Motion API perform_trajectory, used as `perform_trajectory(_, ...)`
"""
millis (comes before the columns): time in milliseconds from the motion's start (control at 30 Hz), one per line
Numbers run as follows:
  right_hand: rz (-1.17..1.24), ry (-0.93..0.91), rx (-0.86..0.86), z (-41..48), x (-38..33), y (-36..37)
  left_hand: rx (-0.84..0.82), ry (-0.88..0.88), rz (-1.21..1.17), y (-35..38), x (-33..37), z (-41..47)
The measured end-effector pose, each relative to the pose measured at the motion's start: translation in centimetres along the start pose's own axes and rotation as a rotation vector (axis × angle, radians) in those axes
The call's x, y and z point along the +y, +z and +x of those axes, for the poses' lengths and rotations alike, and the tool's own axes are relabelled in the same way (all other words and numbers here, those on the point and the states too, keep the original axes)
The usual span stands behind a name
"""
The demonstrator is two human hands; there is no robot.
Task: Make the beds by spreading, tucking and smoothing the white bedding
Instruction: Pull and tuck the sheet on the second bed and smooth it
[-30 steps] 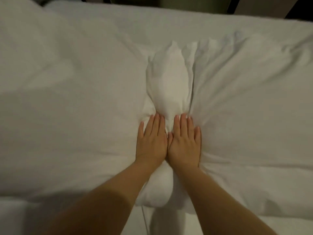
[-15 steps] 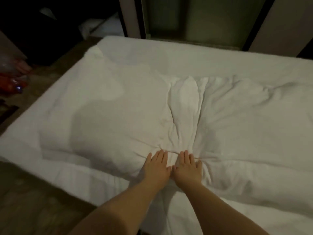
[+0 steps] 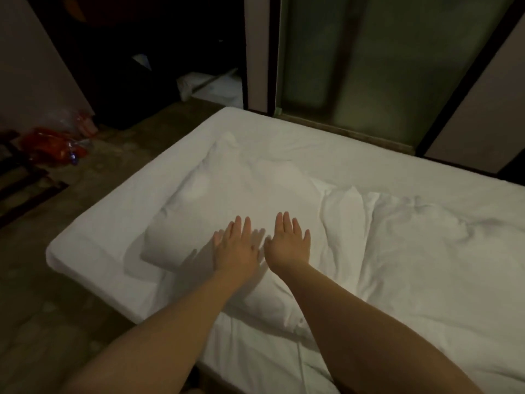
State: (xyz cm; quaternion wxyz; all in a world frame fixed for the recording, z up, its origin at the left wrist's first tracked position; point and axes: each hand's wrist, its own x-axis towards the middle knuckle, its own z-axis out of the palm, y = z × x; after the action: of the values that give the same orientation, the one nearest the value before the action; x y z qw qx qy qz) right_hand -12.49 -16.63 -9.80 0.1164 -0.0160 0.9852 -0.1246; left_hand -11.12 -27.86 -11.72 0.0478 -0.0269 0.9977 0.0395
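flatly, hands (image 3: 262,248) splayed over duvet (image 3: 397,251)

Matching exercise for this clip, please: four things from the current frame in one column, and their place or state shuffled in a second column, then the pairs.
Things
1. left hand
2. bunched ridge of duvet
3. red plastic bag
4. folded duvet corner

Place or state
A. on the floor, left of the bed
B. open, fingers spread, above the bedding
C. creased ridge right of both hands
D. thick rounded fold near the bed's left edge

Pairs: 1-B, 2-C, 3-A, 4-D
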Motion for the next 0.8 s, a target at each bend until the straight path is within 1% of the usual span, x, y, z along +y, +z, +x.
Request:
perform_trajectory(67,0.022,-0.002,-0.022,2.1,-3.2,0.7,-0.022,-0.010,0.015,0.5,-4.1,2.2)
perform_trajectory(167,0.128,0.017,-0.105,6.1,-9.7,2.3,-0.074,0.030,0.045,1.7,-10.6,6.3)
perform_trajectory(200,0.158,0.025,-0.125,7.6,-12.1,2.9,-0.065,0.043,0.053,2.1,-12.8,7.9)
perform_trajectory(300,0.171,0.057,-0.165,12.1,-19.1,4.5,-0.107,0.041,0.023,2.4,-18.8,12.9)
perform_trajectory(367,0.132,0.108,-0.186,15.2,-22.7,5.4,-0.180,-0.059,-0.095,2.9,-22.2,16.5)
perform_trajectory(400,0.101,0.129,-0.201,16.6,-24.0,5.8,-0.264,-0.154,-0.181,2.8,-23.5,17.9)
perform_trajectory(433,0.076,0.148,-0.219,17.9,-25.1,6.3,-0.342,-0.210,-0.242,3.2,-24.8,19.4)
perform_trajectory(467,0.058,0.170,-0.236,19.0,-25.9,6.8,-0.408,-0.248,-0.303,3.8,-25.8,20.6)
perform_trajectory(533,0.024,0.211,-0.279,20.3,-26.7,8.0,-0.529,-0.211,-0.308,5.0,-26.6,22.2)
perform_trajectory(567,-0.002,0.222,-0.297,20.5,-26.7,8.6,-0.617,-0.253,-0.398,6.3,-26.7,22.9)
perform_trajectory(667,-0.090,0.212,-0.334,20.9,-25.8,9.9,-0.800,-0.269,-0.490,8.1,-26.6,24.0)
perform_trajectory(700,-0.111,0.207,-0.340,20.9,-25.6,10.2,-0.838,-0.268,-0.550,9.0,-26.3,24.2)
perform_trajectory(767,-0.139,0.204,-0.346,21.1,-25.3,10.8,-0.860,-0.297,-0.679,10.1,-25.9,24.2)
perform_trajectory(800,-0.143,0.202,-0.348,21.1,-25.3,11.0,-0.842,-0.212,-0.644,10.3,-25.8,24.2)
